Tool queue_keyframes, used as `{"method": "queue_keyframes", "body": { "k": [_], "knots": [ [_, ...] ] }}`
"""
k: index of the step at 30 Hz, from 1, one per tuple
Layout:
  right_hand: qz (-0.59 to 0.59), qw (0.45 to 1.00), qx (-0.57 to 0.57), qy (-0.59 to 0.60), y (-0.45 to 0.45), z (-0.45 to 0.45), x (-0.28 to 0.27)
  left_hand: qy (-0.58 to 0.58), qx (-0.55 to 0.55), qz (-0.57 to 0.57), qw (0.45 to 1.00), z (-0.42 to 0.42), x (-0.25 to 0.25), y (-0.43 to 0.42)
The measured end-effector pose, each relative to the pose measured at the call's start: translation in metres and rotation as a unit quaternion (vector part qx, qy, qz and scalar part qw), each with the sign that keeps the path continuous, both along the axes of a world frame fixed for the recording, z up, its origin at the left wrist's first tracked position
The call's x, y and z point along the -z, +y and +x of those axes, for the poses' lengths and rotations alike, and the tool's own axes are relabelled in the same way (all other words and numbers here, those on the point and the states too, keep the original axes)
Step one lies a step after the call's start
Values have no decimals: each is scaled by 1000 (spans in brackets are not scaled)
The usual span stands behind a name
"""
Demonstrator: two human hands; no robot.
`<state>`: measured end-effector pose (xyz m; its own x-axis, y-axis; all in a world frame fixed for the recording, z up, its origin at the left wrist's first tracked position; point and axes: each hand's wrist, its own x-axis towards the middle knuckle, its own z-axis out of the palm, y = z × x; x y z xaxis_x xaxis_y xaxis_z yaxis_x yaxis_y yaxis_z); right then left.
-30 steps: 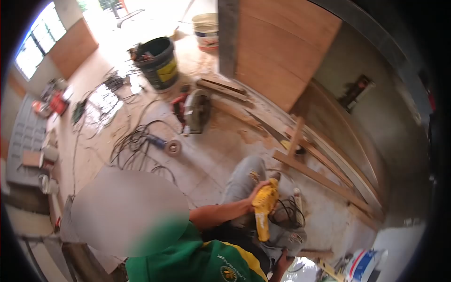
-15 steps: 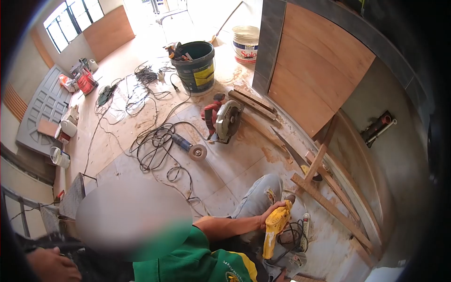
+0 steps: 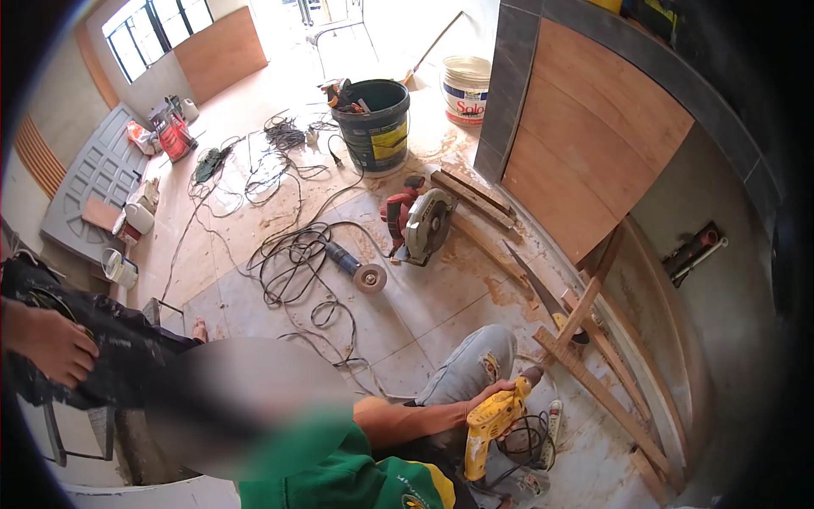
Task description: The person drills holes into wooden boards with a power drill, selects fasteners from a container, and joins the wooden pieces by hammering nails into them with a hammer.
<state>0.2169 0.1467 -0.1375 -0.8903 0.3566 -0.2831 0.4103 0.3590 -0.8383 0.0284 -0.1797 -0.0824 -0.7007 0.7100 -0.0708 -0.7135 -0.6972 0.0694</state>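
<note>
Honestly, can't tell what the wearer's own fingers are doing, neither hand is in frame. Going left to right: at the left edge another person's hand (image 3: 64,343) hangs by dark clothing (image 3: 127,360), fingers loosely curled, I think, though it's murky there. Upper left has a gray paneled door (image 3: 75,204) leaning at a tilt, with a red machine (image 3: 176,140) near it. Loose black cords (image 3: 284,271) are looped on the floor (image 3: 407,360) left of center, and a blue angle grinder (image 3: 346,260) lies just beside them. Above that, a dark bucket (image 3: 370,140) has tools poking out, then there's a red circular saw (image 3: 426,225) near the middle. Lower right of center is the yellow drill (image 3: 490,422): the green-shirted person's hand (image 3: 485,399) has its fingers wrapped around the body, chuck angled to the upper right, handle down. Black cable (image 3: 532,437) is bunched beside it. Further right, a handsaw (image 3: 536,284) and wood strips (image 3: 598,386), a couple crossed.
</note>
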Motion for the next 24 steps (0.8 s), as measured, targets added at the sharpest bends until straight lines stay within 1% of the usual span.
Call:
{"method": "queue_keyframes", "body": {
  "k": [1, 2, 4, 6, 11, 14, 15, 16, 17, 18, 19, 23, 24],
  "knots": [
    [-9, 999, -12, 52, -3, 1, 0, -5, 0, -7, 1000, 2, -2, -1],
    [-10, 999, -12, 50, -4, 0, -2, -6, 0, -8, 1000, 3, -3, 0],
    [-50, 995, 8, 88, -28, -13, -35, -26, -2, -3, 1000, 4, -3, 2],
    [-29, 998, 13, 50, -31, -18, -43, -22, -3, -2, 1000, 3, -1, 2],
    [19, 999, 13, -30, -22, -9, -37, -16, 15, 17, 1000, 1, 3, 2],
    [33, 998, 15, -49, -4, -3, -17, -15, 16, 9, 1000, 0, 6, 4],
    [31, 996, 0, -85, 11, 0, 2, -17, 13, 13, 1000, 0, 4, 3],
    [28, 992, -15, -120, 16, 2, 10, -19, 10, 17, 1000, 0, 4, 3],
    [32, 992, -11, -118, 21, 8, 16, -18, 14, 17, 1000, 0, 3, 4],
    [30, 994, -1, -106, 14, 8, 10, -8, 7, 17, 1000, 0, 4, 4],
    [33, 995, 6, -90, 2, 5, -6, 2, 0, 17, 1000, 0, 5, 4],
    [26, 997, 16, -65, -19, -2, -31, 11, 13, 16, 1000, 0, 4, 2],
    [23, 998, 20, -60, -22, -3, -36, -6, 17, 12, 1000, -1, 3, 1]
  ]
}}
